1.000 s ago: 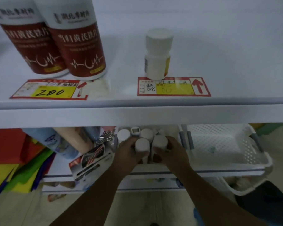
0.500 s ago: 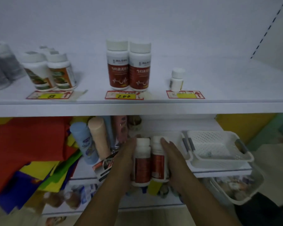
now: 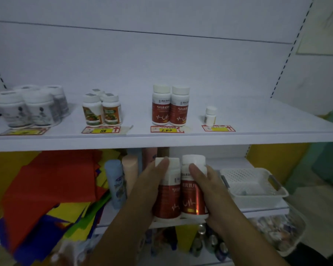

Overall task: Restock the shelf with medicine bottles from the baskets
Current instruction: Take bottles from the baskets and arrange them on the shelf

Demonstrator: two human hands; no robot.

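I hold two white-capped bottles with red labels side by side below the upper shelf. My left hand grips the left bottle, its thumb over the cap. My right hand grips the right bottle. Two matching red-label bottles stand on the upper shelf above a tag marked 200. A white basket sits on the lower shelf to the right of my hands.
On the upper shelf stand a small white bottle, orange-green-label bottles and grey-label jars. The lower shelf holds tubes and coloured fabric. Another basket of small items hangs lower right.
Both hands lifted the two red-label bottles out of the basket and up toward the upper shelf. The view pulled back, showing more of the shelf.
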